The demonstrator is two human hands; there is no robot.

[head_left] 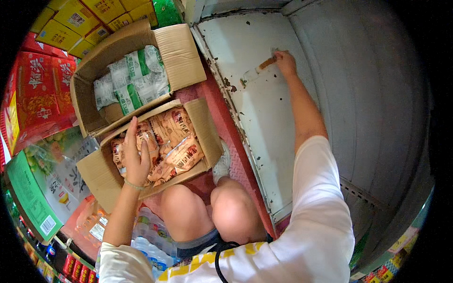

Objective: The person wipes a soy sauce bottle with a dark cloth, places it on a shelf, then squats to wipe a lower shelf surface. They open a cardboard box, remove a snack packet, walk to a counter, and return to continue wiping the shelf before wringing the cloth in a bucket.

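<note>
My left hand (135, 160) hovers over the left side of an open cardboard box (207, 125), fingers stretched out and nothing in its grasp. Inside the box lie several orange-pink printed packets (185, 153), partly hidden by that hand. Far to the right, my right hand (286, 62) reaches over a worn white metal surface (264, 122). Its fingers are closed at the upper end of a slim item (258, 70), brown near the hand and clear toward its lower left end. What kind of item this is, I cannot make out.
Behind the near box stands another open carton (181, 56) holding white-and-green packets (134, 78). Red packages (45, 87) and yellow boxes (78, 21) are stacked at the left. A grey panel (358, 94) rises along the right. My knees (236, 212) are close to the near box.
</note>
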